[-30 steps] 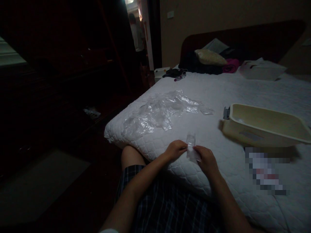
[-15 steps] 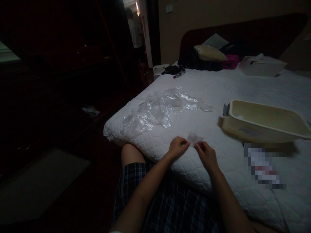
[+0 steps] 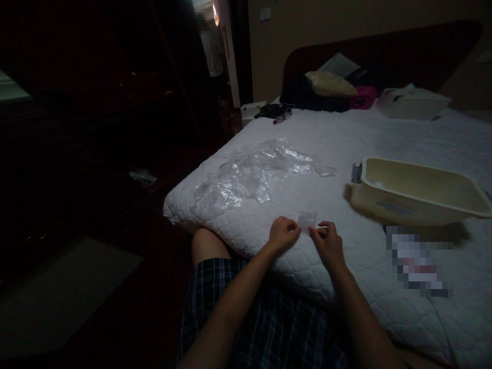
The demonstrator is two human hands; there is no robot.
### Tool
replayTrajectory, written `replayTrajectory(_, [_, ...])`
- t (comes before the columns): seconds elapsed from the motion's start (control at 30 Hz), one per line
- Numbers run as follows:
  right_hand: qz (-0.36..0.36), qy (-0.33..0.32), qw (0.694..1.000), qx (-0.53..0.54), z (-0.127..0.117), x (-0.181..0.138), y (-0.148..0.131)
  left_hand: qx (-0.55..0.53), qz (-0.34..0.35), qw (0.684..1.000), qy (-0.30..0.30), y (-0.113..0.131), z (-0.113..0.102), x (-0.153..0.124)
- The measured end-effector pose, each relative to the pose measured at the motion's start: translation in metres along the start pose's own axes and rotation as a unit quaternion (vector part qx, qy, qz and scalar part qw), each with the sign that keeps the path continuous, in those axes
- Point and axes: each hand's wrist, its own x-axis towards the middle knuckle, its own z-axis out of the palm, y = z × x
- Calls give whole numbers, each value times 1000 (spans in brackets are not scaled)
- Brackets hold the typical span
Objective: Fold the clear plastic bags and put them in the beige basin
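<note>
Between my two hands is a small clear plastic bag [image 3: 307,219], held up over the near edge of the bed. My left hand [image 3: 283,234] pinches its lower left corner between thumb and finger. At the lower right corner, my right hand [image 3: 327,242] grips it the same way, other fingers curled. Whether anything lies inside the bag is too small to tell. Beyond my hands, a spread of crumpled clear plastic bags [image 3: 249,171] lies on the white quilted bed cover [image 3: 323,197].
A cream plastic bin [image 3: 407,202] with a grey latch stands to the right, near a blurred-out flat item [image 3: 417,264]. Farther back are a white box [image 3: 413,103], a magenta roll [image 3: 363,97] and a pale cushion [image 3: 330,83]. A person [image 3: 212,54] stands in the doorway.
The small bag has been drawn flatter and squarer between my fingers. Some fingers of my right hand have lifted a little. The bin and the plastic pile have stayed put.
</note>
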Motion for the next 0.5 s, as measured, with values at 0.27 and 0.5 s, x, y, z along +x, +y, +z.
replayTrajectory(0.27, [-3, 1, 1000, -15, -1, 0, -3, 24, -6, 1000, 7, 1, 4, 1])
replayTrajectory(0.5, [-15, 10, 1000, -23, 1, -1, 0, 47, -9, 999, 26, 2, 8, 1])
